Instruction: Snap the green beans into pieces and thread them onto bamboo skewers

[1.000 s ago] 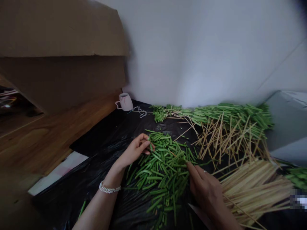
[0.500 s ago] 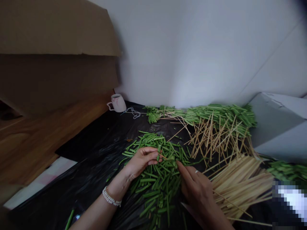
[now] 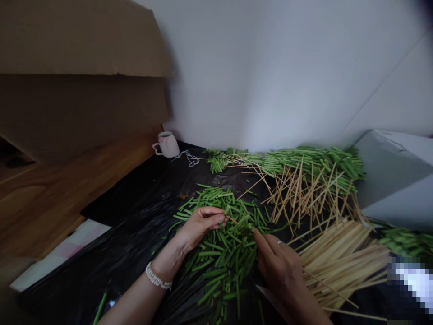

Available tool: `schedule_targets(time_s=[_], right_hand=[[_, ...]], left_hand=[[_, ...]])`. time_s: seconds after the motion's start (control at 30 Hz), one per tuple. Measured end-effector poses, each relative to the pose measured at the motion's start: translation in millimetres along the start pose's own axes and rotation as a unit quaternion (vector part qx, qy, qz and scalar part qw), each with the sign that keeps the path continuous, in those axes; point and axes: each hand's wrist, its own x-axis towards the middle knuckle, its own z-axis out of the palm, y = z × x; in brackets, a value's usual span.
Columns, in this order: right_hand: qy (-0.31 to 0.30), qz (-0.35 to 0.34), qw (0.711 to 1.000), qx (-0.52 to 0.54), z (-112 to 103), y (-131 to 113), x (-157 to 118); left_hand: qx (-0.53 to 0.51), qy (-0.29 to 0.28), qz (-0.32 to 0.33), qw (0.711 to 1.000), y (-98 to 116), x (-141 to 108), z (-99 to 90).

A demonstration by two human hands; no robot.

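My left hand point(image 3: 204, 224), closed in a pinch, holds a short green bean piece point(image 3: 227, 210) against the pointed end of a thin bamboo skewer point(image 3: 232, 219). Other green pieces point(image 3: 248, 227) are threaded on this skewer, close to the fingers of my right hand point(image 3: 280, 264). That hand is closed around the skewer's other part, which is mostly hidden. Below both hands spreads a loose heap of cut green beans point(image 3: 216, 253) on black plastic sheeting point(image 3: 135, 253).
Filled skewers point(image 3: 304, 160) lie along the wall at the back, their bare sticks pointing forward. A bundle of bamboo skewers point(image 3: 341, 262) is at right. A mug point(image 3: 168, 145) and tangled string point(image 3: 189, 158) stand back left. Cardboard point(image 3: 81, 104) looms left; a white box point(image 3: 395, 171) sits right.
The bean piece in my left fingers stood upright and showed more before; now most of it is behind the fingertips. Both hands stay nearly in place, and the view has shifted slightly.
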Motion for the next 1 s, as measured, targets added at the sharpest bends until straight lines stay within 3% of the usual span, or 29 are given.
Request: schedule_targets(time_s=[0.63,1.0], right_hand=[[-0.012,0.01,1.0,0.014,1.5,-4.0,-5.1],[-0.014,-0.004,1.0,-0.018,-0.8,-5.5,-3.1]], left_hand=[[0.039,-0.01,0.065,0.997,2.3,-0.8,-2.3],[0.029,-0.025,0.041,0.998,2.5,-4.1,3.3]])
